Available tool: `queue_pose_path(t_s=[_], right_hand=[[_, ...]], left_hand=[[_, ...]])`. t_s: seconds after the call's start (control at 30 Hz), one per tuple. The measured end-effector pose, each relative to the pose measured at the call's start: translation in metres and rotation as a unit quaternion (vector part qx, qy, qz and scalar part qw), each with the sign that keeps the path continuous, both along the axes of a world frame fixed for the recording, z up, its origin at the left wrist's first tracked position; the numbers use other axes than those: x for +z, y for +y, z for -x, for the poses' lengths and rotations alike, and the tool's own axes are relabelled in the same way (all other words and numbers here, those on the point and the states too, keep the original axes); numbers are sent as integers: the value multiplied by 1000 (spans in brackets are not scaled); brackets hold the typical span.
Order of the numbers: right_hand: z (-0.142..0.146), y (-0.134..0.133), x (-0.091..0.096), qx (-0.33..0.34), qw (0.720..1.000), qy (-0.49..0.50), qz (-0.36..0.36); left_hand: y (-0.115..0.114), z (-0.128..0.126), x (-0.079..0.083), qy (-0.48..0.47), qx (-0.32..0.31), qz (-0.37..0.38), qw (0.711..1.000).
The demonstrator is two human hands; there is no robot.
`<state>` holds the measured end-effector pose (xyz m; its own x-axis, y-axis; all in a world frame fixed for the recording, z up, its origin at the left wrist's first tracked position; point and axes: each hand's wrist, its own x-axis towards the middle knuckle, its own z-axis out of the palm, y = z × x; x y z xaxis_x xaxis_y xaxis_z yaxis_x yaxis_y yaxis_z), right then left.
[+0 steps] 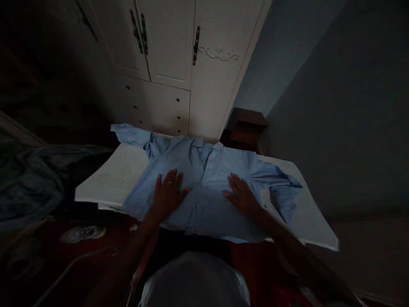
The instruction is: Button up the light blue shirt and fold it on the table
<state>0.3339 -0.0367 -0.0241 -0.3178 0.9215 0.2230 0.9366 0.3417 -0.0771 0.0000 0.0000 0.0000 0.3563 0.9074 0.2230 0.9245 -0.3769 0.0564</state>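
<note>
A light blue button-up shirt (220,204) lies front up across a white table (118,175), its collar toward the wardrobe and its hem toward me. One sleeve stretches out past the table's far left edge; the other bends down on the right side. My left hand (168,194), with a ring on one finger, rests flat on the left half of the shirt, fingers spread. On the right half my right hand (243,196) lies palm down with its fingers stretched out. The button line runs between both hands, and neither grips the cloth.
Behind the table stands a white wardrobe (169,42) with dark handles and drawers. A small brown wooden cabinet (247,123) is at the back right, beside a grey wall. Dark crumpled cloth (47,179) lies at the left, and a shoe (83,233) is on the red floor.
</note>
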Motion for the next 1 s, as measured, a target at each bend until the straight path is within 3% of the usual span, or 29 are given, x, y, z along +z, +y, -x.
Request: queue_pose_path(t_s=[0.17, 0.47, 0.53, 0.73, 0.87, 1.0], right_hand=[[-13, -4, 0, 0, 1000, -4, 6], [-6, -1, 6, -10, 999, 15, 42], [7, -1, 14, 3, 999, 25, 42], [78, 3, 31, 106, 992, 59, 19], [106, 8, 25, 108, 992, 55, 46], [100, 7, 19, 101, 992, 51, 49]], left_hand=[[6, 20, -1, -3, 33, 6, 999], [-6, 3, -1, -15, 63, -3, 998], [-10, 0, 0, -25, 42, -9, 999], [-24, -13, -4, -25, -129, -7, 991], [-25, -16, -5, -21, -139, 1, 990], [-22, -14, -3, -27, -139, 7, 990]])
